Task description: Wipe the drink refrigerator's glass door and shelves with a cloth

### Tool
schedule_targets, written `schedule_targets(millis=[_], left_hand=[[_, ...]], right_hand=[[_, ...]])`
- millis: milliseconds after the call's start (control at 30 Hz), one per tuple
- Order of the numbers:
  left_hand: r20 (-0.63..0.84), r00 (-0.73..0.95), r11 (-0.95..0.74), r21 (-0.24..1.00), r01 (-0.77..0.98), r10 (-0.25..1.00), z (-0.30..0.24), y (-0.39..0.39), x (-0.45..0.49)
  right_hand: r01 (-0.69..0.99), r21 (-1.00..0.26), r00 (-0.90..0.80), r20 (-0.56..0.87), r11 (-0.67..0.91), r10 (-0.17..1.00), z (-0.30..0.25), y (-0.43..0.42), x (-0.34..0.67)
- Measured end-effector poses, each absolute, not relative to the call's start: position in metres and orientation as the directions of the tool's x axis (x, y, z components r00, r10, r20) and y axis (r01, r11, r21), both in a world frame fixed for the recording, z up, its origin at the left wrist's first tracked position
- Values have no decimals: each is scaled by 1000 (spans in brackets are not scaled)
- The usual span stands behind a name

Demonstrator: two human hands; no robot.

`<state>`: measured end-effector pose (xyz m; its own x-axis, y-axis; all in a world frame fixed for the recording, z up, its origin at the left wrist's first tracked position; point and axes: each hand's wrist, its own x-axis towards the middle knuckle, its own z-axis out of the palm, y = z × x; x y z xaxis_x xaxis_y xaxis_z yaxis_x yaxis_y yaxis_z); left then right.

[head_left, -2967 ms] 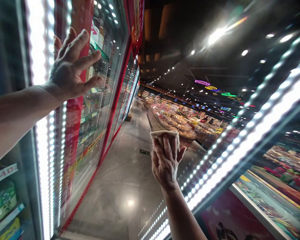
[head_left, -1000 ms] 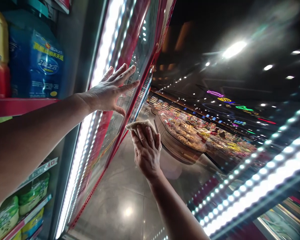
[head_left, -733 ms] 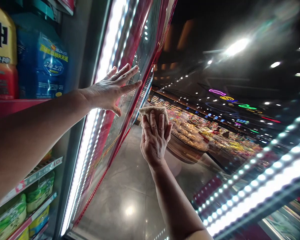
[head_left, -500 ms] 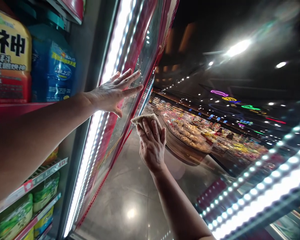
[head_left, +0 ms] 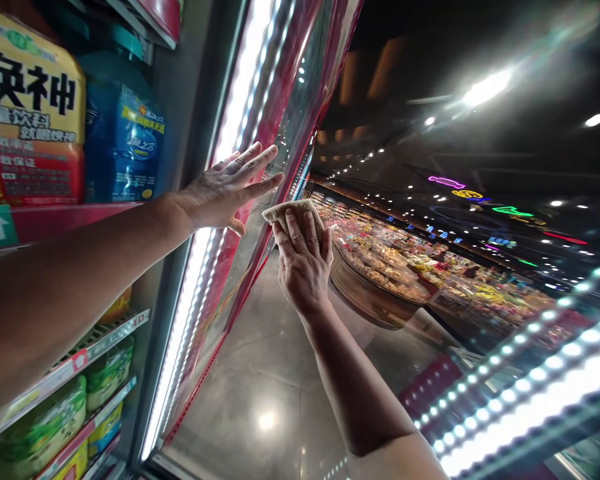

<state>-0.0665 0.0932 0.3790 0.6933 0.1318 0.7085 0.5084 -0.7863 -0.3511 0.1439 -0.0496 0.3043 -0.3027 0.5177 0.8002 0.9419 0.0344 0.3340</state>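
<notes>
My right hand point(head_left: 303, 261) presses a folded beige cloth point(head_left: 286, 211) flat against the glass of an open cooler door point(head_left: 380, 313). Its fingers lie on top of the cloth. My left hand point(head_left: 227, 189) is spread flat with fingers apart, resting on the lit frame edge of the cooler point(head_left: 240, 100) just left of the cloth. It holds nothing. The two hands are close together, about a hand's width apart.
Inside the cooler at the left stand a yellow and red drink pack point(head_left: 27, 113) and a blue bottle point(head_left: 125, 140) on a red shelf point(head_left: 55, 223), with green packs point(head_left: 50, 420) below. LED strips point(head_left: 520, 373) line the door edge. The glass reflects shop displays and ceiling lights.
Over three seconds the view has swung left toward the cooler shelves. My right hand has moved the cloth up and to the left on the glass, toward my left hand, which stays spread on the frame.
</notes>
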Motion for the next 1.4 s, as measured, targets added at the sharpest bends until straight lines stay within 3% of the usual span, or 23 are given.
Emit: schedule_targets(millis=[200,433,600,867,1000,1200,1400], left_hand=[[652,734,-741,-395,543,190,385,89,-69],[632,748,-728,-415,546,201,388,91,-72],[639,745,-745,-401,533,189,387,93,-71],[679,721,-763,-390,515,139,384,93,-74],[664,724,-745,-384,545,187,384,91,-73],[650,711,-725,-348,594,270,387,77,-65],[651,692,-722,-311,618,312,385,69,-64]], right_hand=[[867,461,-490,723,189,487,283,-36,136],[905,396,-419,758,158,500,278,-28,126],[817,496,-569,612,294,549,260,-25,118],[851,449,-520,652,272,552,251,-14,106],[798,496,-600,590,344,540,231,-11,104],[853,448,-518,679,266,520,237,-11,104],[766,503,-635,497,400,591,218,-20,109]])
